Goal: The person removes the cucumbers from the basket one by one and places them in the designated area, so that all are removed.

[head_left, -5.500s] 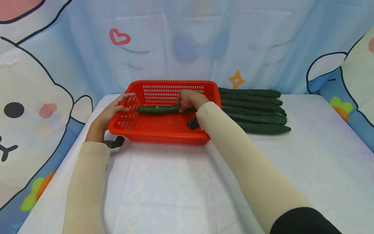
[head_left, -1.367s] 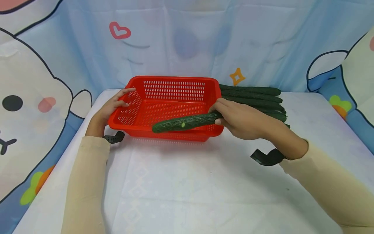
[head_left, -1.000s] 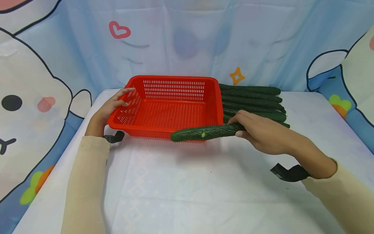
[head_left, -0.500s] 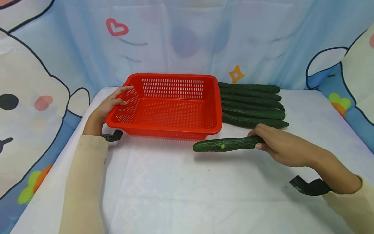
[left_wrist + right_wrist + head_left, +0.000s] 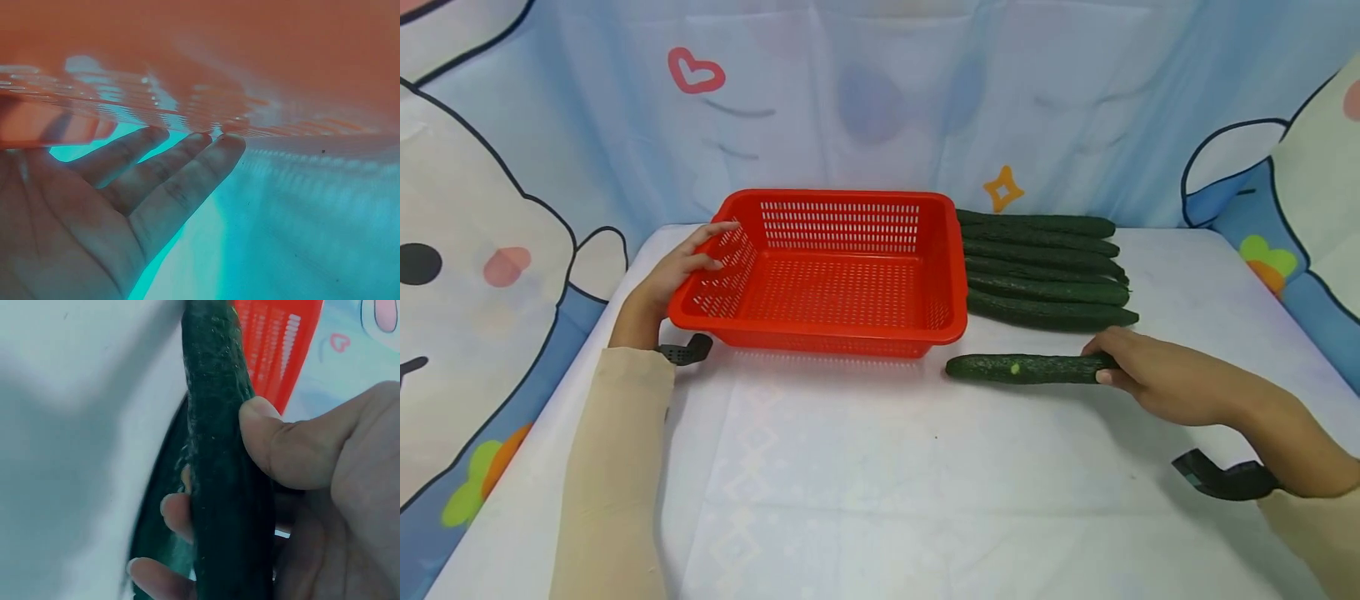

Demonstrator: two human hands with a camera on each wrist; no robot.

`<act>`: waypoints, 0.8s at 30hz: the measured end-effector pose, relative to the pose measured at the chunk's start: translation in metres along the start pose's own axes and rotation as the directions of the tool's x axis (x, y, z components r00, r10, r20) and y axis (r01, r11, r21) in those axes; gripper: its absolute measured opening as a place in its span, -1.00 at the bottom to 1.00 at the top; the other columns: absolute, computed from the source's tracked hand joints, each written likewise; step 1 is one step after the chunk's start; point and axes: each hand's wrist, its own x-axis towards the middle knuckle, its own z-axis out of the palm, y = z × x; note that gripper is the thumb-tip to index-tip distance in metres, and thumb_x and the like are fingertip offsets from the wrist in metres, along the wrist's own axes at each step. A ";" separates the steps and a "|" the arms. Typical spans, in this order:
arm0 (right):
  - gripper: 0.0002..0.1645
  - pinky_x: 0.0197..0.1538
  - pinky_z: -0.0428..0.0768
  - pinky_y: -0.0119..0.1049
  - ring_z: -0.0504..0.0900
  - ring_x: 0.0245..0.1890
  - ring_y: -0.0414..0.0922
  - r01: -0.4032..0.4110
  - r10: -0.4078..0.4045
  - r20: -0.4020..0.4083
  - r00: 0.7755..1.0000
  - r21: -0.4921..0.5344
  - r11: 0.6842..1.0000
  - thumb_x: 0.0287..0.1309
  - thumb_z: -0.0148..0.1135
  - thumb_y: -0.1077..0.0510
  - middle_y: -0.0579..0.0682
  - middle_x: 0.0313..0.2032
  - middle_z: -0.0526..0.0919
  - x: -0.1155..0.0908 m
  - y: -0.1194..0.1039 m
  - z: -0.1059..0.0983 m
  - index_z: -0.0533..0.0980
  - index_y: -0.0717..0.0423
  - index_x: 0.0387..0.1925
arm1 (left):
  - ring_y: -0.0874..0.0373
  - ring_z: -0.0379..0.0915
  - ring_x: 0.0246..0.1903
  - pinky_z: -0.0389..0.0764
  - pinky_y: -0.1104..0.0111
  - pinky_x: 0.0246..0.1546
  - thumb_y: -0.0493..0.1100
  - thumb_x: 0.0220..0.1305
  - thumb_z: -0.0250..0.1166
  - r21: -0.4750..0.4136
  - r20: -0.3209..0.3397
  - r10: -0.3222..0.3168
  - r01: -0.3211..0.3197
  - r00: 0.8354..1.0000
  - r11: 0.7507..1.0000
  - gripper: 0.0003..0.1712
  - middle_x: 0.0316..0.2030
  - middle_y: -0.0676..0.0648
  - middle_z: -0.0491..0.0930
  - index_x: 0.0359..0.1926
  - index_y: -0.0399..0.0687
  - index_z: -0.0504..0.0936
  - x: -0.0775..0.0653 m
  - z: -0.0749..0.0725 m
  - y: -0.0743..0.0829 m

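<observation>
My right hand [image 5: 1180, 379] holds a dark green cucumber [image 5: 1022, 368] by its right end, thumb on one side and fingers on the other. It lies level, close over the white cloth in front of the cucumber row [image 5: 1048, 289]. In the right wrist view, a second cucumber [image 5: 164, 506] shows behind the held cucumber [image 5: 219, 425]. At the left end of the red plastic basket [image 5: 842, 292], my left hand [image 5: 662, 283] grips the rim, two digits over it. Below the rim, in the left wrist view, straight fingers [image 5: 187, 181] rest against the basket's outer wall.
Several cucumbers lie side by side right of the basket, their left ends behind its wall. White cloth [image 5: 820, 483] covers the table. A printed blue curtain [image 5: 865, 100] hangs along the back edge.
The cucumber, earlier inside the basket, has been lifted over its front right corner, then moved right and lowered in front of the row. My left hand has stayed at the basket's left end.
</observation>
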 end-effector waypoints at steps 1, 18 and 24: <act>-0.65 -0.03 0.63 -0.07 0.56 -0.11 -0.18 -0.008 0.008 -0.001 1.000 0.005 1.000 0.41 0.06 0.13 0.01 -0.02 0.54 0.002 0.002 0.001 0.38 0.21 0.13 | 0.01 0.50 0.01 0.73 0.31 -0.16 -0.33 0.39 -0.02 -0.003 0.001 0.000 0.000 1.000 1.000 -0.29 0.33 -0.14 0.16 0.46 0.35 0.19 0.000 0.000 0.000; -0.56 0.03 0.57 0.11 0.56 0.02 0.12 -0.036 0.036 -0.036 0.999 0.008 0.999 0.44 0.02 0.13 0.30 0.04 0.50 0.043 0.013 0.005 0.35 0.39 0.15 | 0.03 0.50 -0.01 0.73 0.33 -0.17 -0.34 0.39 -0.08 0.030 -0.006 0.012 -0.012 1.000 0.999 -0.30 0.32 -0.13 0.17 0.47 0.29 0.16 -0.002 0.001 0.002; -0.57 -0.03 0.60 0.09 0.60 -0.06 0.10 -0.023 0.021 -0.063 0.998 -0.032 0.999 0.39 0.10 0.14 0.27 -0.01 0.51 0.050 0.015 0.007 0.37 0.37 0.13 | 0.03 0.50 -0.02 0.73 0.33 -0.17 -0.33 0.41 -0.07 0.030 -0.001 0.016 -0.016 1.000 0.999 -0.30 0.32 -0.13 0.16 0.48 0.29 0.15 -0.003 0.000 0.001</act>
